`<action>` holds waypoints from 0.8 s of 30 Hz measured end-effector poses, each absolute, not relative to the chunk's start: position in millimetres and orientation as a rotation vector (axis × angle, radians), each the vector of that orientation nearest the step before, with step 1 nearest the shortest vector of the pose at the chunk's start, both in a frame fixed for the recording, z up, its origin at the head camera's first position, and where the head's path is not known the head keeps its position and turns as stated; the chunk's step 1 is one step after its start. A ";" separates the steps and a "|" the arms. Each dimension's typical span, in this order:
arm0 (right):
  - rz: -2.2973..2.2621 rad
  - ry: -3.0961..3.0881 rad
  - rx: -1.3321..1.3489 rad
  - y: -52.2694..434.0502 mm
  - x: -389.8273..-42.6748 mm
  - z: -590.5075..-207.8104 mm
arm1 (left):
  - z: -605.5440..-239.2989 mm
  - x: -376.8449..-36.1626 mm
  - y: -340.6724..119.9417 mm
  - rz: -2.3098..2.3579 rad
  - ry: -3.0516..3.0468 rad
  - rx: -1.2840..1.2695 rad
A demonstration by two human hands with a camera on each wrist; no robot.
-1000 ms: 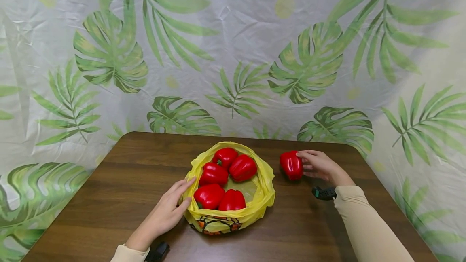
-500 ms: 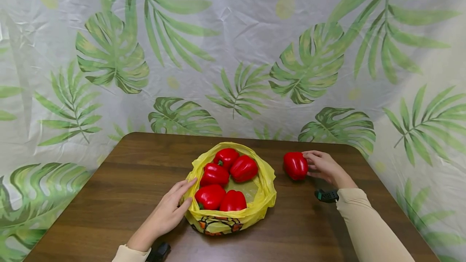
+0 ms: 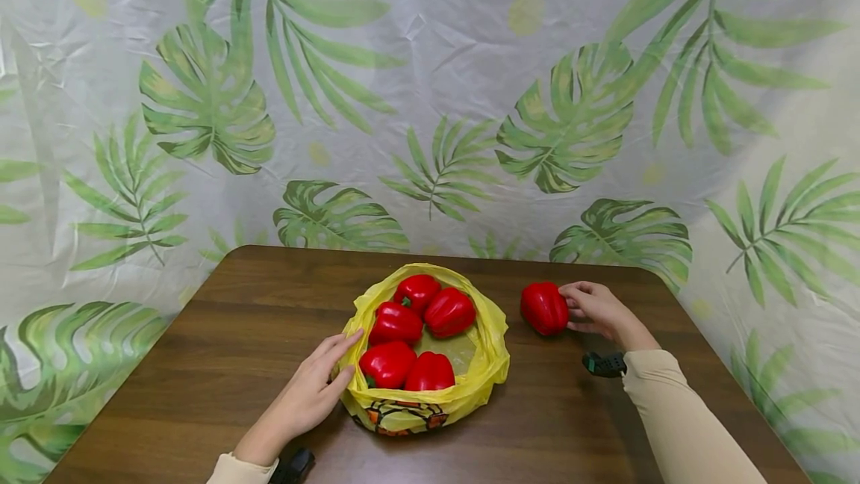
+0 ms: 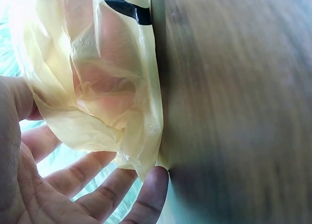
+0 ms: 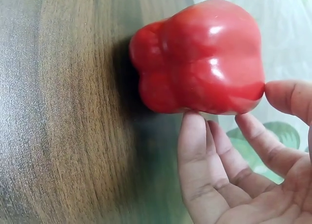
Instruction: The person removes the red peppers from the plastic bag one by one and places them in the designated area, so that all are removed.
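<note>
A yellow plastic bag (image 3: 496, 349) with its mouth rolled open holds several red bell peppers (image 3: 450, 312). My left hand (image 3: 302, 394) rests against the bag's left side, fingers spread; the left wrist view shows those fingers (image 4: 102, 190) next to the thin plastic (image 4: 117, 87). To the right of the bag, one more red bell pepper (image 3: 545, 308) lies on the table. Extended fingertips of my right hand (image 3: 601, 314) touch its right side. In the right wrist view, fingertips and thumb meet the edge of the pepper (image 5: 204, 58) without wrapping round it.
The dark wooden table (image 3: 201, 379) has rounded far corners. Behind it hangs a pale cloth (image 3: 430, 95) printed with green leaves. A black strap device (image 3: 605, 364) sits at my right wrist, and another black device (image 3: 293, 464) at my left.
The lone bell pepper has turned and shifted slightly to the right, with my right hand moving along at its side. My left hand stays against the bag.
</note>
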State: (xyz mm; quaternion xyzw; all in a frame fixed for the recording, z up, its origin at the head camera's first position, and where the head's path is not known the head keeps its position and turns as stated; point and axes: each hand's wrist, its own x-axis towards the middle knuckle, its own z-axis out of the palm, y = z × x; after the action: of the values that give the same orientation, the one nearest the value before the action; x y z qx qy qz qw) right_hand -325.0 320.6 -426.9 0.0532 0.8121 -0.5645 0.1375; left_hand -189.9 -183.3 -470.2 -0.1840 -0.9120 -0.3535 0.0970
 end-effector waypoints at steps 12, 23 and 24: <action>-1.563 2.329 0.094 329.3 -318.3 -420.7 | -469.3 -188.7 -182.4 -1.077 -2.732 -0.529; -1.423 2.530 0.075 327.0 -315.6 -404.2 | -467.5 -188.4 -183.5 -1.076 -2.741 -0.522; -1.415 2.542 0.072 325.6 -315.3 -402.2 | -467.8 -188.6 -183.6 -1.074 -2.742 -0.522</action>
State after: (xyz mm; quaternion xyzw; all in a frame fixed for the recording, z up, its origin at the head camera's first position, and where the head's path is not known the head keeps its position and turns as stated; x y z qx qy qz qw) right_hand -315.3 325.6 -402.2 0.0246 0.8676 -0.4831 0.1155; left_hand -188.6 -183.6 -467.8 -0.1739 -0.9143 -0.3580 0.0755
